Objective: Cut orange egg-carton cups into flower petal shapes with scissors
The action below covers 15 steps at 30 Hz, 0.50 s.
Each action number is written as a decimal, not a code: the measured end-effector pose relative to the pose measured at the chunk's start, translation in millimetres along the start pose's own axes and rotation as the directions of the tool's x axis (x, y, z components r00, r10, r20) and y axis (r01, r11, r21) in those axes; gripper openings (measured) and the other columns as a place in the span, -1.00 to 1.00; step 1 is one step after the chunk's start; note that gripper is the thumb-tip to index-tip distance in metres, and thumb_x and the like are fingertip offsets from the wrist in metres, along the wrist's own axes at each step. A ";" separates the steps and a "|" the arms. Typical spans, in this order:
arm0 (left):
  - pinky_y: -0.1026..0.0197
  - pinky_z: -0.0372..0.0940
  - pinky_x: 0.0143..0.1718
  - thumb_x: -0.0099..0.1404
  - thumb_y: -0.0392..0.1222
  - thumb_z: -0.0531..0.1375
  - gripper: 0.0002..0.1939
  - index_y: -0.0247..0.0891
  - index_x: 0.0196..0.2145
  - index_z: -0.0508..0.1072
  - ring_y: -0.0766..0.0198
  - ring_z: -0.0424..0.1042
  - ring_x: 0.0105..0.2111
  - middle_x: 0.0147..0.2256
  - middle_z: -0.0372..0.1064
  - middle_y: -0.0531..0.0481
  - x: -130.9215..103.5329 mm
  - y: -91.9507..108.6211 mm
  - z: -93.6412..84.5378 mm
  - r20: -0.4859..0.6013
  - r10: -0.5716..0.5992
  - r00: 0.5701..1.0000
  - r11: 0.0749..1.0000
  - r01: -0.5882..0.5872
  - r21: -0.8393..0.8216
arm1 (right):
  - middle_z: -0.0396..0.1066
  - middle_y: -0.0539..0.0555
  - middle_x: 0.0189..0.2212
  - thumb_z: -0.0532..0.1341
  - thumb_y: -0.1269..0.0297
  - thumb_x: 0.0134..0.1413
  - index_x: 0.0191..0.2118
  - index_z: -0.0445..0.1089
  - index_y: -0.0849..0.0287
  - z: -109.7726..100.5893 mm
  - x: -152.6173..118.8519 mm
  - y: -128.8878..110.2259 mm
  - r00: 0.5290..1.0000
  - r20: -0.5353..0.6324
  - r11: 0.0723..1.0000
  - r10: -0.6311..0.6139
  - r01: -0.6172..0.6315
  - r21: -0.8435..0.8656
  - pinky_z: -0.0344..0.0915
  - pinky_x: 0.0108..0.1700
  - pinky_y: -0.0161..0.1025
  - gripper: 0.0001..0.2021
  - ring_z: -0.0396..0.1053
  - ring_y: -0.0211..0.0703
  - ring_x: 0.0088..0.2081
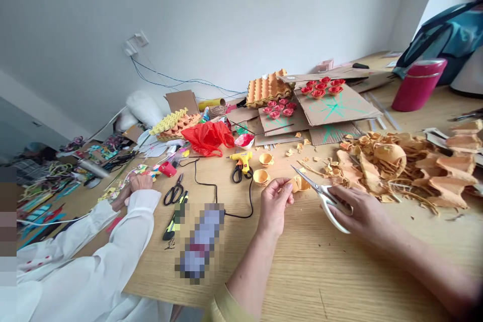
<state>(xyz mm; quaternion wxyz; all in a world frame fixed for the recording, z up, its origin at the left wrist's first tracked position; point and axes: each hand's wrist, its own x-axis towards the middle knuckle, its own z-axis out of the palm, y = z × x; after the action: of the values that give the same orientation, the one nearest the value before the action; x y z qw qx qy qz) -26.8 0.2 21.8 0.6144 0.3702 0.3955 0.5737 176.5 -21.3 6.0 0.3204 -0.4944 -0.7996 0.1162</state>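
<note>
Between the thumb and fingers of my left hand (276,200) is a small orange egg-carton piece (298,184). My right hand (360,211) is closed round the white handles of a pair of scissors (327,200). Their pointed blades reach left, right beside the carton piece; whether they touch it I cannot tell. Just beyond my left hand stand two cut orange egg-carton cups (261,177), one behind the other. To the right of the scissors lies a heap of torn egg-carton scraps (368,161).
A yellow glue gun (241,161) with a black cord lies left of the cups. Cardboard sheets (335,105) carry red carton flowers (323,86). A pink flask (419,84) stands back right. On the left, a co-worker's hands (138,183) handle small pieces near black scissors (174,192).
</note>
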 end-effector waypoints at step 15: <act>0.35 0.03 -0.51 0.01 -0.08 0.42 -0.67 -0.32 -0.36 0.45 0.50 0.19 -0.53 -0.48 0.31 0.10 -5.2 2.2 4.1 0.033 -0.021 0.999 1.000 0.021 0.002 | 0.51 0.14 -0.28 0.14 0.11 0.23 -0.11 0.34 0.11 3.9 -3.4 6.2 0.994 0.033 0.982 -0.102 0.106 -0.157 0.22 -0.18 -0.10 -0.78 0.46 0.02 -0.25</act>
<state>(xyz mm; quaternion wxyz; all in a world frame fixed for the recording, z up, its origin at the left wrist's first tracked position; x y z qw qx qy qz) -24.1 -4.9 25.9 0.6265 0.3757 0.3898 0.5607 179.5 -20.7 -1.5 0.2758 -0.4742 -0.8351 0.0418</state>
